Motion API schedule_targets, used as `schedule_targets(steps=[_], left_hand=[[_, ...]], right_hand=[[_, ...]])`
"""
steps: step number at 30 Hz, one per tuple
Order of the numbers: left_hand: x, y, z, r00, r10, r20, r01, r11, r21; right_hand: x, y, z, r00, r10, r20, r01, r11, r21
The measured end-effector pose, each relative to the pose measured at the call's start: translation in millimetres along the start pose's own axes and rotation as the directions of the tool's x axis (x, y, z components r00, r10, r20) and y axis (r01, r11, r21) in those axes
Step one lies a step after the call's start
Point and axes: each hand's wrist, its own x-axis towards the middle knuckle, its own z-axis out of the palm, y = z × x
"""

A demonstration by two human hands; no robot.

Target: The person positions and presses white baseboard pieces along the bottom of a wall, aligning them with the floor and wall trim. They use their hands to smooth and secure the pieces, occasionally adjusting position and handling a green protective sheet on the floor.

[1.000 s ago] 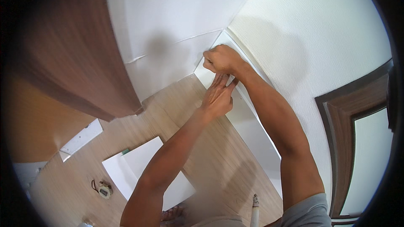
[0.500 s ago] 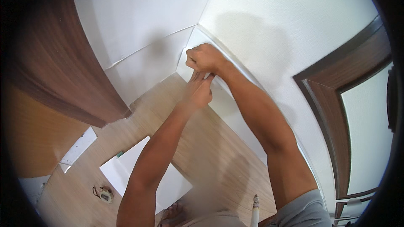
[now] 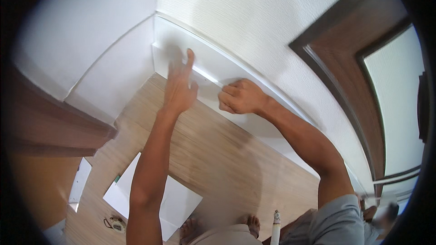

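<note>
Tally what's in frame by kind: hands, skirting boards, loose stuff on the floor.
Hands: 2, left hand open, right hand fisted on the white skirting board
Skirting boards: 1
White sheets on floor: 1 stack
Small tape measure: 1
White tube: 1
Total: 6

left hand motion-blurred; right hand fingertips curled under, hidden; white sheet partly behind forearm
</note>
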Motion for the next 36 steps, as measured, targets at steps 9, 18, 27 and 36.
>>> schedule_targets(steps=[9,18,27,36], left_hand=[[13.2,48.5,17.6,0.858,0.454,-0.240,-0.457,0.888,0.046],[25.7,28.8,53.8,0.796,0.488,-0.359,-0.462,0.872,0.161],[-0.1,62.7,58.9,0.785,0.575,-0.232,-0.527,0.816,0.239],[13.7,65.9,77.1,0.692,0.688,-0.219,-0.663,0.726,0.186]], right_hand=[[-6.9,-5.3,3.1,0.984,0.127,0.121,-0.128,0.992,-0.001],[-88.9,-40.3,-53.3,0.973,0.066,0.223,-0.082,0.994,0.065],[-99.3,-36.1,-49.8,0.968,0.078,0.240,-0.080,0.997,-0.001],[-93.5,-45.7,-55.0,0.950,0.159,0.268,-0.175,0.984,0.035]])
